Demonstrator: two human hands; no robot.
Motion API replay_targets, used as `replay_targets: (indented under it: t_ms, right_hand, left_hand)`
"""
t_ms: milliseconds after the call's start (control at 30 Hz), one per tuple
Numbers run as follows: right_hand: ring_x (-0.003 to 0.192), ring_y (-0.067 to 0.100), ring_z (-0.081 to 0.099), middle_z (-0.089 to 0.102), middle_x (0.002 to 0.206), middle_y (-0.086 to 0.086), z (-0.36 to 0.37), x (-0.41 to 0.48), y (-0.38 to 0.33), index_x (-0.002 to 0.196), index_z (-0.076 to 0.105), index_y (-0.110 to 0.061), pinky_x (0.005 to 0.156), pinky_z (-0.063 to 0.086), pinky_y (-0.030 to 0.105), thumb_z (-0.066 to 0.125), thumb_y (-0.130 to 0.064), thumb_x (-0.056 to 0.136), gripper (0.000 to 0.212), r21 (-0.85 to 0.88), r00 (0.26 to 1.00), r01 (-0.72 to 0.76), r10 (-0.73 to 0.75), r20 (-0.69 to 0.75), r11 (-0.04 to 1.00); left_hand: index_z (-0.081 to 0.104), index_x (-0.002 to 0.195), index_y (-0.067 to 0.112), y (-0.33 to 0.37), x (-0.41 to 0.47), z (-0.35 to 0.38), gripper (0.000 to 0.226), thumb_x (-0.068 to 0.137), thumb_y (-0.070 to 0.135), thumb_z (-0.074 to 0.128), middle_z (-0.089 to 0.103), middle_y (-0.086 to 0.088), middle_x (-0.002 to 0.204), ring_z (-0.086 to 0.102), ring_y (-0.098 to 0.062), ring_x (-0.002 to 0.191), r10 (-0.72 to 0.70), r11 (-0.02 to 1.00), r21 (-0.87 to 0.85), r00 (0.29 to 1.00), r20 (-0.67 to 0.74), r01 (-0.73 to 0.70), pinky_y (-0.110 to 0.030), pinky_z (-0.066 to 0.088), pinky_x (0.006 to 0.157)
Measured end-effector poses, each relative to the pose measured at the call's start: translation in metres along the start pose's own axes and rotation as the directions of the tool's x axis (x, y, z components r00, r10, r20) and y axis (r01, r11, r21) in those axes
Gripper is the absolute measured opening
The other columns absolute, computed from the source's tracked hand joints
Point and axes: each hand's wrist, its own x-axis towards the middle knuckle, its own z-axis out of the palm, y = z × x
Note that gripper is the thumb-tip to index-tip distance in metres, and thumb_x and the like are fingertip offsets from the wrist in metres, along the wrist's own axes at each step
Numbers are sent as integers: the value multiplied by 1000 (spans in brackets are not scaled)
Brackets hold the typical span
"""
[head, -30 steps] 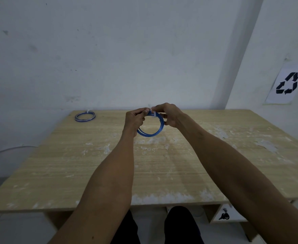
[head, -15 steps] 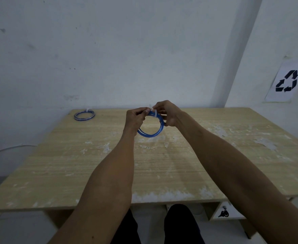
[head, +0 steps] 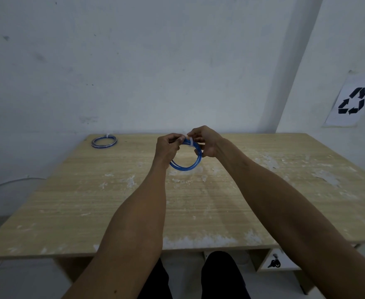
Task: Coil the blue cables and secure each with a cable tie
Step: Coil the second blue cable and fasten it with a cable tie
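Already 1 tied coil (head: 104, 141) lay on table (head: 69, 201); left hand (head: 166, 147) and right hand (head: 206, 141) pinched cable tie (head: 189, 141) round held coil (head: 186, 168), cinching seemingly unfinished.

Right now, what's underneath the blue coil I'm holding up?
Wooden table with white scuff marks shows below and through the blue coil. The left hand and right hand hide the table behind the coil's upper part.
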Motion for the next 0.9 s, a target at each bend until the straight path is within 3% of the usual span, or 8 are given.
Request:
replay_targets:
  t_ms: [233,433,900]
  right_hand:
    - [83,21,48,58,94,7,0,2,0,85,61,-11,70,43,37,66,-15,84,7,-3,1000,2,-2,5,1000]
    - [87,21,48,59,94,7,-1,2,2,83,61,-12,75,44,39,65,-15,86,6,20,1000,8,-9,18,1000]
    - [86,22,49,57,98,10,1,3,3,91,60,-9,69,47,36,64,-11,89,5,38,999,33,-34,13,999]
  left_hand:
    - [75,111,6,3,-2,0,18,94,8,68,72,-1,85,56,1,60,-3,998,-61,1000,-4,3,-13,42,54]
    - [76,113,5,2,-3,-2,21,94,7,68,71,-4,86,54,-1,59,8,998,-59,1000,-16,-9,-12,41,52]
    - [76,113,6,3,-2,-2,21,93,5,68,69,1,78,52,-1,55,3,997,-74,999,-39,-6,-13,39,51]
